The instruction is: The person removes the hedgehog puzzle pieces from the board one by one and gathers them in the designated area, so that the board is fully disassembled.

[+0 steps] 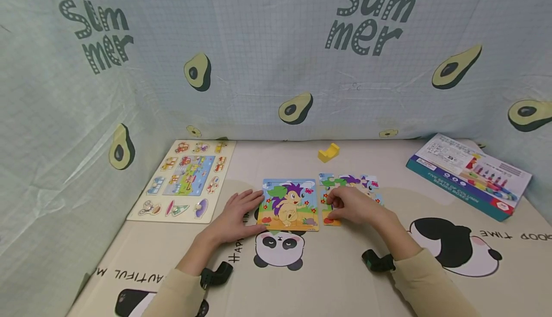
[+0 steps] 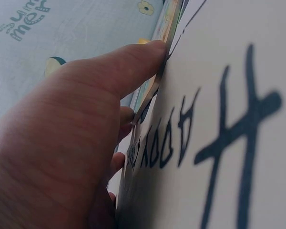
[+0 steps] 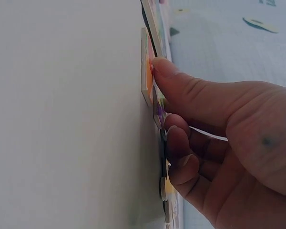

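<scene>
My left hand rests at the left side of a square hedgehog puzzle board, its fingers along the left edge and its thumb at the near-left corner. In the left wrist view the thumb touches the board's edge. Right of the board lie several loose puzzle pieces with parts of a similar picture. Over their near-left part is my right hand, fingers bent. In the right wrist view its thumb touches an orange puzzle piece; whether it is pinched I cannot tell.
A wooden knob puzzle board lies at the left. Behind the pieces sits a small yellow block. A teal and white box stands at the right. A printed cloth wall closes off the back.
</scene>
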A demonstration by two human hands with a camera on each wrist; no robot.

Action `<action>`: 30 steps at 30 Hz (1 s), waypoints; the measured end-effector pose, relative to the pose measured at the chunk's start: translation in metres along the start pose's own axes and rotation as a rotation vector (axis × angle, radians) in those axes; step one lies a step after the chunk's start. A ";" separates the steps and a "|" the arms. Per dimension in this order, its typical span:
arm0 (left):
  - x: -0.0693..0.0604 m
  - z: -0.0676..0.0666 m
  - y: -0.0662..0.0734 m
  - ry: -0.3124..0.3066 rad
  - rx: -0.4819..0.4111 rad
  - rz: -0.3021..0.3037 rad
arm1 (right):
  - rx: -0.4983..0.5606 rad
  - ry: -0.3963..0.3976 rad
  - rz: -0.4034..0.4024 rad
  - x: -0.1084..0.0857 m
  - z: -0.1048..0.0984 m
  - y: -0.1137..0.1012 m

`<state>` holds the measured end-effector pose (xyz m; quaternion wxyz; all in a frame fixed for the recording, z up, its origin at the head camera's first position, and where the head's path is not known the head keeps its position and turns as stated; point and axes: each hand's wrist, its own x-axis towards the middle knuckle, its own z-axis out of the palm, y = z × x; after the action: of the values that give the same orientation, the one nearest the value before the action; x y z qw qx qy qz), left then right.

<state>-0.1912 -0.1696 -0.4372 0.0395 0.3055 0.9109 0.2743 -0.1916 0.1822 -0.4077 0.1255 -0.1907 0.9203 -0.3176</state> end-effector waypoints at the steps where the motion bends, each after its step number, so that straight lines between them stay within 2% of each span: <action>1: 0.000 0.000 0.000 0.001 0.000 0.001 | -0.001 -0.001 0.000 0.000 0.000 0.000; 9: 0.001 0.000 -0.001 0.000 0.007 0.002 | 0.011 0.042 0.002 0.000 -0.006 0.000; 15: 0.000 -0.003 -0.001 0.002 0.015 0.012 | 0.059 0.073 -0.016 0.003 -0.007 -0.005; 22: 0.000 -0.002 -0.002 -0.006 -0.004 0.020 | 0.093 0.072 -0.100 0.012 0.001 -0.015; 30: 0.000 -0.001 -0.001 -0.012 -0.013 0.011 | 0.105 0.029 -0.081 0.025 0.015 -0.034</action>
<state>-0.1920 -0.1705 -0.4368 0.0454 0.3119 0.9072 0.2785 -0.1991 0.1388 -0.3997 0.1089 -0.2163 0.8957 -0.3729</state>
